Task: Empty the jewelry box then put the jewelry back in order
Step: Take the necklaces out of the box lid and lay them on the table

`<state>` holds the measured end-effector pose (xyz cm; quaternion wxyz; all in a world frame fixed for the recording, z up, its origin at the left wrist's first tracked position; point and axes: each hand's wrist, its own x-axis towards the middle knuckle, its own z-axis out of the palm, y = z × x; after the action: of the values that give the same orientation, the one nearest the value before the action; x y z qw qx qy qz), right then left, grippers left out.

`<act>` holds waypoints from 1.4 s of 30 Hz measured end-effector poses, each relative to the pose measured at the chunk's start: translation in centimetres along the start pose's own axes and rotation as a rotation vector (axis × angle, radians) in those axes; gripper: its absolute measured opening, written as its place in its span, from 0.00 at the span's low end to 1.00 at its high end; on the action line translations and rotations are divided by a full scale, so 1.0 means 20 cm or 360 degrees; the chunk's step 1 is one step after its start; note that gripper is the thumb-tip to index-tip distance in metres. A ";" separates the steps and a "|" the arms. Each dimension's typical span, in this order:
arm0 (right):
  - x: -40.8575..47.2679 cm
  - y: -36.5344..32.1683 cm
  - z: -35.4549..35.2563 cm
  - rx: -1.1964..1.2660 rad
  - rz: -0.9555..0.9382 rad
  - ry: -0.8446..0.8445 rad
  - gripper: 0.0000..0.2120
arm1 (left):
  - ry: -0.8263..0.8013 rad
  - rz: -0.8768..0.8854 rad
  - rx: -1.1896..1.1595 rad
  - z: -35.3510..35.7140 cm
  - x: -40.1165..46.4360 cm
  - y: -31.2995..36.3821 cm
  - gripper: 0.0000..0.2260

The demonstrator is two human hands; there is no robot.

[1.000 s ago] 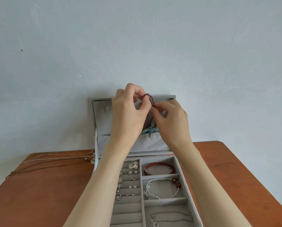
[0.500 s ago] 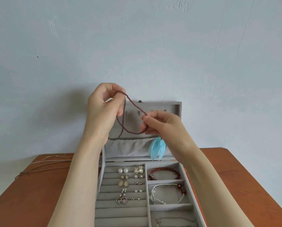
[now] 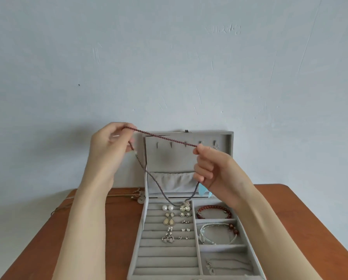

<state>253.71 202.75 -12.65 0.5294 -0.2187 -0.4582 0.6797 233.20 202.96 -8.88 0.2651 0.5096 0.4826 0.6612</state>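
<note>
- Left hand (image 3: 110, 146) pinches one end of the dark red bead necklace (image 3: 165, 138); right hand (image 3: 211, 166) grips it further along, the strand taut between them.
- Its loop hangs in front of the open lid, above the grey jewelry box (image 3: 140, 239).
- Earrings (image 3: 169, 221) sit in the ring rolls, bracelets (image 3: 213, 212) in the right compartments.
- Thin chains (image 3: 128, 196) lie on the wooden table (image 3: 37, 249), left of the box.

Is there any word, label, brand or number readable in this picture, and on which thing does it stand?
Wall: faint raised marks near the top right, perhaps characters, too blurred to read.
Jewelry box: no label or brand visible on lid or trays.
Beaded necklace and the other jewelry: no text visible.
Table: none.
</note>
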 end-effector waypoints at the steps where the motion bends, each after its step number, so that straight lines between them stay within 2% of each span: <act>1: 0.00 0.01 0.00 -0.0029 0.0025 0.0014 0.06 | 0.0002 -0.0037 -0.0097 -0.03 0.00 0.01 0.10; 4: 0.01 0.04 -0.01 -0.0088 0.0068 0.0077 0.06 | -0.0015 -0.0138 -0.0270 -0.11 0.01 -0.01 0.09; 9: 0.00 0.06 0.00 -0.0158 0.0149 0.0147 0.06 | 0.0045 -0.0167 0.0036 -0.26 0.05 -0.09 0.03; 15: 0.01 0.14 0.16 -0.0262 0.0387 0.0082 0.07 | -0.0244 -0.0486 0.0284 -0.63 0.05 -0.19 0.09; 19: 0.09 0.26 0.36 -0.0968 0.0342 0.0085 0.05 | -0.0341 -0.0684 0.0441 -0.85 0.05 -0.29 0.08; 25: 0.17 0.49 0.45 -0.1995 0.0200 0.0206 0.09 | -0.0178 -0.0829 0.0538 -0.98 0.03 -0.41 0.02; 32: 0.17 0.57 0.49 -0.2462 0.0109 0.0332 0.10 | -0.0220 -0.0997 0.0694 -1.03 0.03 -0.52 0.02; 38: 0.20 0.61 0.58 -0.3153 0.0181 0.0115 0.12 | -0.0316 -0.0961 0.0865 -1.03 0.03 -0.59 0.02; 42: 0.18 0.62 0.58 -0.3333 0.0222 0.0008 0.13 | -0.0366 -0.0985 0.0885 -1.02 0.03 -0.62 0.03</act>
<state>237.09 201.30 -16.91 0.0362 -0.5948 -0.8026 -0.0278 212.20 200.81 -20.26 0.3554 0.4633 0.7399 0.3341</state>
